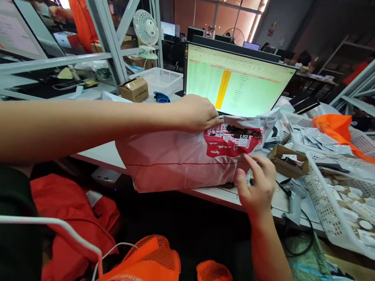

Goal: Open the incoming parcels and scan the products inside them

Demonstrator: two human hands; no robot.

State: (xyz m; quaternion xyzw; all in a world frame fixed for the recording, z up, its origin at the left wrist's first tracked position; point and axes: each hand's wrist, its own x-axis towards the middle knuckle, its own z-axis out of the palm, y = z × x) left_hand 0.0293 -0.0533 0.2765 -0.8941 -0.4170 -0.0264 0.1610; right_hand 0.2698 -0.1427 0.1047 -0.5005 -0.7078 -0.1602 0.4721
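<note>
A large white plastic bag [166, 158] with a red printed patch lies across the front edge of the desk. Its near end hangs over the edge, and a thin red line runs along its side. My left hand [199, 114] reaches across from the left, its fingers closed on the bag's upper edge beside the print. At the bag's right end is my right hand [259, 181], index finger against the plastic and thumb apart from it. Nothing shows between its fingers. The bag's contents are hidden.
Behind the bag stands a monitor [240, 82] showing a spreadsheet. To the right are an open cardboard box [288, 161], a corded barcode scanner [294, 201] and a white basket [326, 214] of small rolls. A small carton [134, 89] and fan [146, 28] stand left. Another person's orange sleeve [80, 17] shows beyond the frame.
</note>
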